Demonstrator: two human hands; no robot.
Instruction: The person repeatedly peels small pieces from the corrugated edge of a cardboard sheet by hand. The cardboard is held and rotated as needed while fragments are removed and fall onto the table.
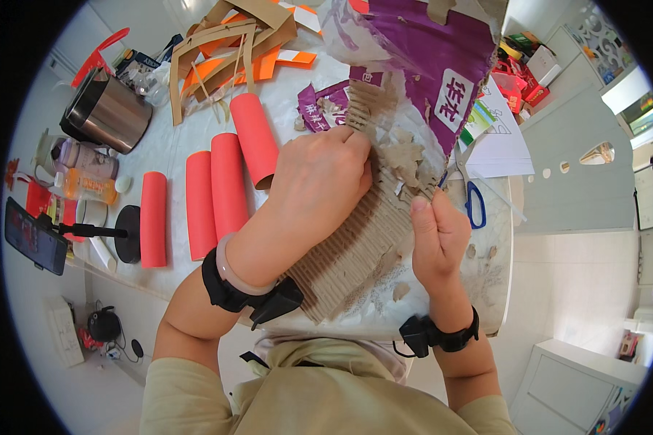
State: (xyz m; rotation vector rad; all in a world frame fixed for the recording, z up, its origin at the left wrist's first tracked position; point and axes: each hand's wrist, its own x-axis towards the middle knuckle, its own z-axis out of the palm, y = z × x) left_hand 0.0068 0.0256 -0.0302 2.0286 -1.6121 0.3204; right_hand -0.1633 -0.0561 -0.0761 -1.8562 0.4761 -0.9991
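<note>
On the table before me lies a sheet of corrugated cardboard [359, 244], its brown ridges bare in the lower part. Its upper part still carries a purple printed face layer [413, 60], torn and bearing writing. My left hand [326, 179] is closed in a fist on the ridged part near the tear, gripping its edge; what lies under the fingers is hidden. With thumb and forefinger my right hand [441, 234] pinches the cardboard's right edge. Between the hands sit ragged scraps of torn grey-brown paper [402, 155]. A loose purple scrap [324, 106] rests beyond my left hand.
Several red paper tubes [229, 179] lie left of my left arm. Blue-handled scissors [474, 204] and white paper sheets [503, 152] are on the right. A phone [35, 236] on a stand, a steel kettle [109, 109] and bottles line the left side. Cut cardboard frames [212, 32] lie at the back.
</note>
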